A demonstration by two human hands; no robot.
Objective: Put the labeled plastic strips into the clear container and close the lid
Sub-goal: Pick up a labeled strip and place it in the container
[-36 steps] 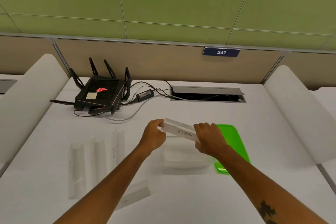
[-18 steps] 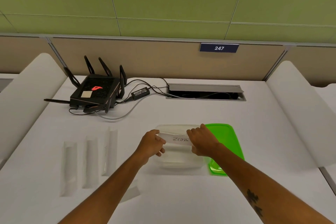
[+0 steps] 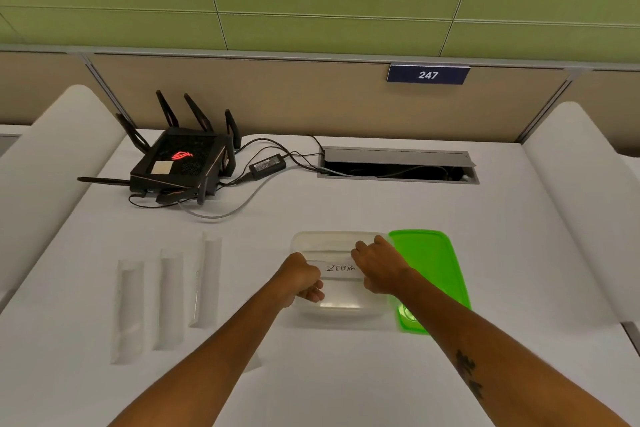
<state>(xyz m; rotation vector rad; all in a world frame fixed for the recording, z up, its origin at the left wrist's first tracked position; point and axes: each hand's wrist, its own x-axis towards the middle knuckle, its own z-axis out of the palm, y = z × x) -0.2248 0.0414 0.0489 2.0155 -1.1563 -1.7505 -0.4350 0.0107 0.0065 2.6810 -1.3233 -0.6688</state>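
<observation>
strip (image 3: 341, 268) lowered into container (image 3: 332, 239), left hand (image 3: 300, 277) and right hand (image 3: 378, 263) grip clenched on its ends

On the white desk (image 3: 346, 374), the clear rectangular plastic container (image 3: 341, 314) sits at centre frame with the flat green plastic lid (image 3: 433, 263) touching its right side, and the white plastic strip lettered ZEBRA (image 3: 341, 268) lies across the container between the left hand (image 3: 299, 279) and the right hand (image 3: 379, 265). Three white plastic strips (image 3: 169, 298) lie side by side at lower left, well apart from the container. The black router with upright antennas (image 3: 180, 163) stands at upper left, with the metal cable hatch (image 3: 398, 166) to its right, behind the container.
</observation>
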